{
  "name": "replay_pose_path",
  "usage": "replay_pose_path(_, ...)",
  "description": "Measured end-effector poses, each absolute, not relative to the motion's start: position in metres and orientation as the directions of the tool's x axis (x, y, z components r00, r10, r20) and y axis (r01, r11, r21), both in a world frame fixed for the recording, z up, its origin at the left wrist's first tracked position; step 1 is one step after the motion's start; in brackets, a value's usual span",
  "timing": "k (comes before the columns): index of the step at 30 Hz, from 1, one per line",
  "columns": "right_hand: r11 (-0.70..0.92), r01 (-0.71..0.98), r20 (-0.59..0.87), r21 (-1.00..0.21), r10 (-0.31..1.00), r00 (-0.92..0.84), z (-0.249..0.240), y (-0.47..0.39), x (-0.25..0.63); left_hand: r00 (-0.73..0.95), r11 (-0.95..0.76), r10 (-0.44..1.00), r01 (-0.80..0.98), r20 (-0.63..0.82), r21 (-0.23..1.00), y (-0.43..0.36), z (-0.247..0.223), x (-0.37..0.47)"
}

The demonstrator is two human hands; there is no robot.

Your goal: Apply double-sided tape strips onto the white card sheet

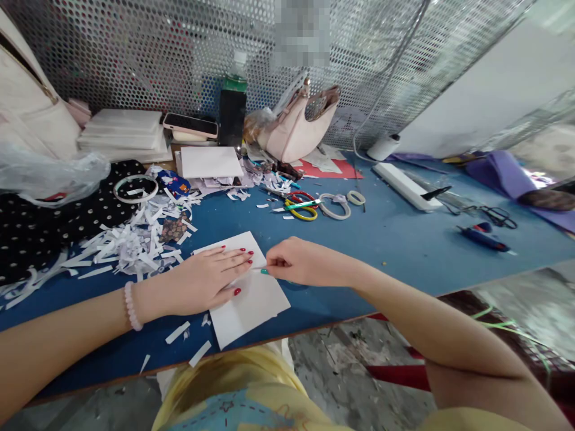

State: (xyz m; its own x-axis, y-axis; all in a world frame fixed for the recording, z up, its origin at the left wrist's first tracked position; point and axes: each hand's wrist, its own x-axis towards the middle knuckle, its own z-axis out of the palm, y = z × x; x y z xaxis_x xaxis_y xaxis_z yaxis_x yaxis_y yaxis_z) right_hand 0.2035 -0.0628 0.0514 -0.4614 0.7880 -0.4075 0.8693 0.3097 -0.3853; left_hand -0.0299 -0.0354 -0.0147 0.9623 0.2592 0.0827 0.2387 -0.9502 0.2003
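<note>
A white paper sheet (pixel 251 305) with a crease or joint across its middle lies near the table's front edge. Palm down on it rests my left hand (pixel 211 275), fingers stretched out and slightly apart, holding nothing. At the paper's right edge, by the crease line, my right hand (pixel 296 261) is closed. A slim tool with a teal end (pixel 265 272) pokes out from under its fingers, touching or just above the paper. Most of that tool is hidden, so its kind cannot be made out.
Paper strips (pixel 144 239) heap at the left, beside a black dotted cloth (pixel 54 221). Scissors (pixel 302 206) and a tape roll (pixel 356 197) lie farther back. Behind are a white card stack (pixel 211 161), a phone (pixel 191 124) and a pink bag (pixel 296 129). A power strip (pixel 406 187) lies right.
</note>
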Motion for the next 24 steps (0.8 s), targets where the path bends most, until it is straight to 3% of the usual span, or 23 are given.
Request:
replay_pose_path(12,0.259,0.843,-0.43,-0.471,0.767,-0.476,0.061,-0.066,0.197,0.952,-0.944,0.276,0.242,0.131,0.223,-0.036,-0.019,-0.03)
replay_pose_path(17,0.162,0.869,-0.533,-0.468,0.732,-0.424,0.061,-0.056,0.203,0.954,-0.946,0.267,0.232,0.139,0.227,-0.035,-0.022,-0.03)
replay_pose_path(24,0.149,0.888,-0.634,-0.435,0.65,-0.419,0.047,-0.03,0.211,0.958,-0.94,0.258,0.219,0.123,0.263,-0.034,-0.022,-0.03)
